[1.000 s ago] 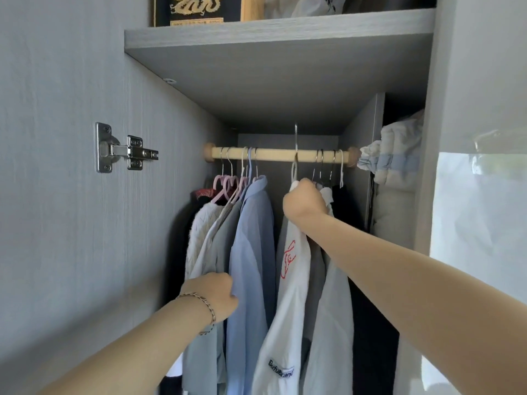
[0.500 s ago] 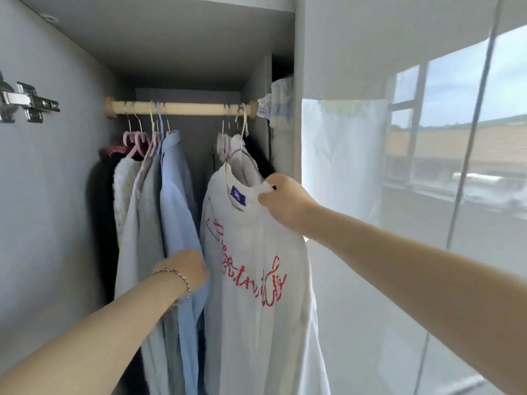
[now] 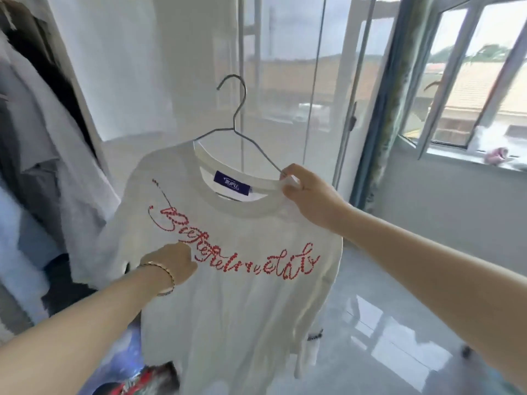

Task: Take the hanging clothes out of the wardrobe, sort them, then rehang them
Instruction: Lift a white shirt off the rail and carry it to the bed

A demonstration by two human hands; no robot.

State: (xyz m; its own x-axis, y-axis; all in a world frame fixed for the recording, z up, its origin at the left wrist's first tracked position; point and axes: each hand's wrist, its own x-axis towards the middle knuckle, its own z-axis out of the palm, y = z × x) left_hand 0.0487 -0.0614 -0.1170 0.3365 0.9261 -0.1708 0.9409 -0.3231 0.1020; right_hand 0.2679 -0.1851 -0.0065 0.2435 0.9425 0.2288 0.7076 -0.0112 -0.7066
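fingers [image 3: 288, 182] of the right hand [image 3: 309, 199] pinch the white t-shirt [image 3: 228, 295] and wire hanger [image 3: 242, 129] at the collar's right; it hangs lengthwise beside the wardrobe clothes [image 3: 34, 143], left hand [image 3: 171, 265] curled against its chest.

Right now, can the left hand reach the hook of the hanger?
Probably yes. The left hand rests on the white shirt below, and the hanger hook stands free above the collar with nothing in between.

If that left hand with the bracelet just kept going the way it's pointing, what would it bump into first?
Most likely the white T-shirt: the left hand points up and right at its front, by the red lettering. It may already touch the cloth; depth is unclear.
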